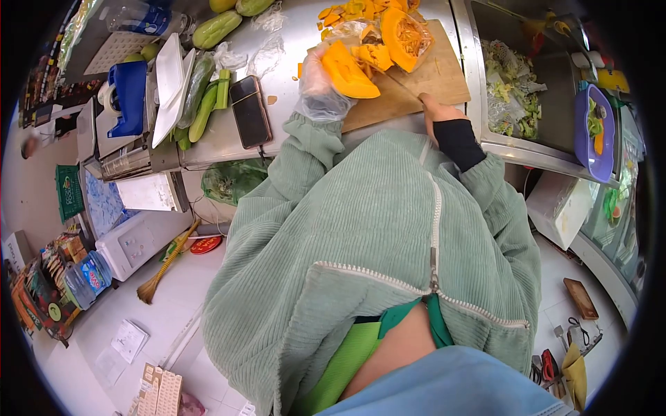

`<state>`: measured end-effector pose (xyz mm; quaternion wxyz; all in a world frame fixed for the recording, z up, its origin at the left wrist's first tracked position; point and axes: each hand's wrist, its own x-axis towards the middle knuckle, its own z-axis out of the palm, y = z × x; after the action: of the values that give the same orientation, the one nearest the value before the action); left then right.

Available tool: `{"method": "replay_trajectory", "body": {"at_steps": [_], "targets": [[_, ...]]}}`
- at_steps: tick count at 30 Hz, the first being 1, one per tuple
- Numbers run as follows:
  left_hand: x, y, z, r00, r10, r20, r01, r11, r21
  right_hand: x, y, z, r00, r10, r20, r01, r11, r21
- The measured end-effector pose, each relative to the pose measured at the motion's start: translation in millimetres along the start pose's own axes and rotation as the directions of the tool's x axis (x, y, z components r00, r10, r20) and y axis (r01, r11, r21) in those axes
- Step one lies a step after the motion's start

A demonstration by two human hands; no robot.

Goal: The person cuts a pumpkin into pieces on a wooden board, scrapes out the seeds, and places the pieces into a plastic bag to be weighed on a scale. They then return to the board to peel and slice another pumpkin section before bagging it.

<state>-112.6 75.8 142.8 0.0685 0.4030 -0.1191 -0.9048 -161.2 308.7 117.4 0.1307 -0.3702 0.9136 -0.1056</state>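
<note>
My left hand (318,87), in a clear plastic glove, is closed on a thick wedge of orange pumpkin (349,71) at the near left of the wooden cutting board (438,75). My right hand (442,111), bare with a dark cuff at the wrist, grips a knife (404,85) at the board's near edge. The blade points up and left over the board, its tip end close to smaller pumpkin pieces (372,55). Behind it a big cut pumpkin section (406,40) shows its seedy hollow. Orange scraps (357,10) are heaped at the far edge.
A phone (251,113) lies left of the board, beside long green vegetables (203,111), white foam trays (170,87) and a blue tape dispenser (129,100). On the right, a metal sink (558,80) holds vegetable scraps (510,90); a purple basket (595,149) hangs at its edge.
</note>
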Motion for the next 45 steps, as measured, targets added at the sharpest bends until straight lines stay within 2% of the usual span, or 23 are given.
{"method": "replay_trajectory", "body": {"at_steps": [3, 4, 6, 11, 15, 18, 20, 21, 23, 24, 26, 28, 30, 34, 35, 36, 40, 42, 43, 44, 45], "targets": [[-1.3, 5.5, 2.5, 0.997, 0.056, -0.048, -0.054, 0.998, 0.029, -7.3, 0.8, -11.1, 1.0, -0.013, -0.022, 0.014, 0.997, 0.076], [1.2, 5.8, -0.3, 0.997, 0.054, -0.049, -0.053, 0.998, 0.03, -9.3, 3.1, -9.6, 0.999, -0.05, -0.019, 0.05, 0.998, 0.03], [5.6, 4.2, -3.3, 0.998, 0.039, 0.059, -0.039, 0.999, -0.008, -11.3, 5.8, -5.7, 0.997, -0.079, -0.017, 0.079, 0.997, -0.018], [2.1, 0.9, -1.0, 0.999, 0.048, 0.025, -0.047, 0.999, -0.021, -7.7, -2.1, 7.7, 0.998, -0.015, -0.058, 0.005, 0.987, -0.163], [10.7, 4.6, -7.2, 0.998, 0.052, 0.033, -0.051, 0.999, -0.017, -1.3, -5.4, 11.9, 0.995, -0.053, -0.082, 0.035, 0.979, -0.2], [15.0, 7.4, -13.0, 0.996, 0.018, 0.084, -0.012, 0.998, -0.064, 3.4, -11.2, 15.6, 1.0, 0.005, -0.029, -0.009, 0.989, -0.145], [17.8, 4.7, -17.4, 0.993, 0.005, 0.117, 0.007, 0.995, -0.104, 9.0, -16.0, 20.0, 0.997, 0.061, 0.044, -0.062, 0.998, 0.033], [18.3, 4.2, -18.6, 0.988, -0.008, 0.151, 0.029, 0.99, -0.138, 9.4, -19.7, 19.7, 0.997, 0.057, 0.045, -0.058, 0.998, 0.031], [13.0, 3.7, -19.8, 0.988, -0.019, 0.152, 0.042, 0.988, -0.148, 9.0, -26.0, 16.0, 0.991, 0.085, 0.1, -0.107, 0.962, 0.251], [8.7, 3.5, -19.4, 0.988, -0.036, 0.151, 0.059, 0.987, -0.151, 9.7, -24.9, 15.1, 0.992, 0.082, 0.1, -0.105, 0.963, 0.25], [0.9, 4.7, -16.6, 0.991, -0.022, 0.136, 0.04, 0.99, -0.135, 9.3, -19.0, 13.6, 0.995, 0.039, 0.091, -0.088, 0.767, 0.635], [-0.6, 6.5, -18.8, 0.993, -0.005, 0.121, 0.02, 0.993, -0.118, 10.2, -12.5, 9.3, 0.994, 0.031, 0.105, -0.09, 0.776, 0.624], [-2.1, 7.9, -25.0, 0.975, -0.065, 0.215, 0.096, 0.986, -0.135, 9.6, -12.1, 7.2, 0.993, -0.001, 0.118, -0.073, 0.776, 0.626], [-7.1, 8.9, -26.9, 0.984, -0.002, 0.18, 0.027, 0.99, -0.137, 8.0, -8.9, 2.8, 0.997, -0.02, 0.069, -0.029, 0.766, 0.642], [-6.0, 7.8, -31.0, 0.933, 0.104, 0.345, -0.059, 0.989, -0.138, 6.7, -6.3, 2.9, 0.998, -0.009, 0.061, -0.032, 0.776, 0.63], [-5.4, 7.4, -34.8, 0.844, 0.203, 0.497, -0.144, 0.978, -0.153, 4.6, -4.4, 3.5, 0.999, 0.001, 0.055, -0.034, 0.784, 0.619], [-13.5, 8.1, -35.7, 0.887, 0.275, 0.371, -0.195, 0.952, -0.238, -9.2, -4.3, 3.1, 0.996, -0.024, 0.086, -0.036, 0.774, 0.632], [-22.1, 4.9, -31.9, 0.901, 0.33, 0.283, -0.255, 0.929, -0.269, -16.7, -11.0, 3.2, 1.0, 0.004, -0.015, 0.004, 0.882, 0.472], [-21.6, 3.9, -31.4, 0.9, 0.332, 0.283, -0.257, 0.928, -0.271, -18.3, -15.9, 4.9, 0.992, 0.014, -0.125, 0.04, 0.907, 0.42], [-21.1, 2.7, -31.1, 0.912, 0.36, 0.197, -0.291, 0.906, -0.307, -19.6, -20.5, 4.0, 0.992, 0.015, -0.125, 0.039, 0.907, 0.42], [-20.4, 1.4, -30.7, 0.918, 0.382, 0.111, -0.326, 0.883, -0.338, -20.8, -24.4, 2.1, 0.984, -0.018, -0.178, 0.073, 0.948, 0.309]]}}
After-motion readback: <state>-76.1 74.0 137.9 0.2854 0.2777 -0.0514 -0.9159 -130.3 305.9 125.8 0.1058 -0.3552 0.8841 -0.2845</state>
